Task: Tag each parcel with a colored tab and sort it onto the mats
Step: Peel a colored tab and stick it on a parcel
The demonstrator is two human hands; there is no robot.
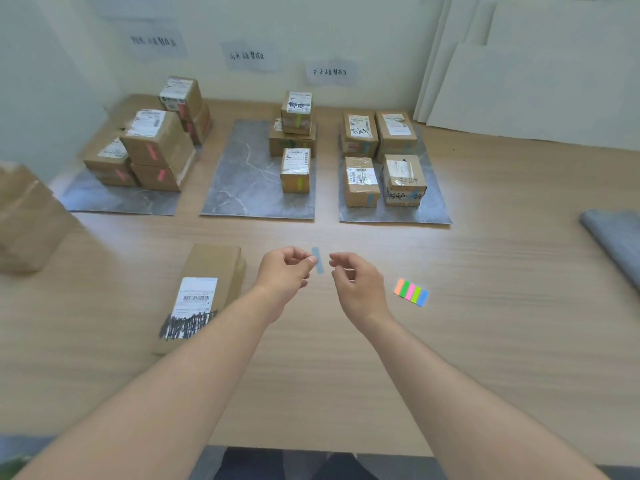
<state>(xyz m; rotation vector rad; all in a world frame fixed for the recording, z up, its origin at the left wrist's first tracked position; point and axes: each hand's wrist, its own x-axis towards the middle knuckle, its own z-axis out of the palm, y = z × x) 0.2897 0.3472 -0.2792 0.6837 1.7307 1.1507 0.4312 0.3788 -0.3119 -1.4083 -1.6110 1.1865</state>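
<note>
My left hand [285,270] pinches a blue tab [318,260] between thumb and forefinger, held above the table. My right hand [356,282] hovers just right of the tab with curled fingers and holds nothing. A cardboard parcel [204,292] with a white label lies on the table to the left of my left hand. A pad of colored tabs [411,292] lies to the right of my right hand. Three grey mats sit at the back: the left mat [114,199] with pink-tagged parcels, the middle mat [242,174] with green-tagged parcels, the right mat [433,209] with blue-tagged parcels.
More cardboard boxes [27,216] stand at the left edge. A folded grey cloth [616,237] lies at the right edge. White boards [519,71] lean on the wall at the back right. Paper signs [247,56] hang above the mats.
</note>
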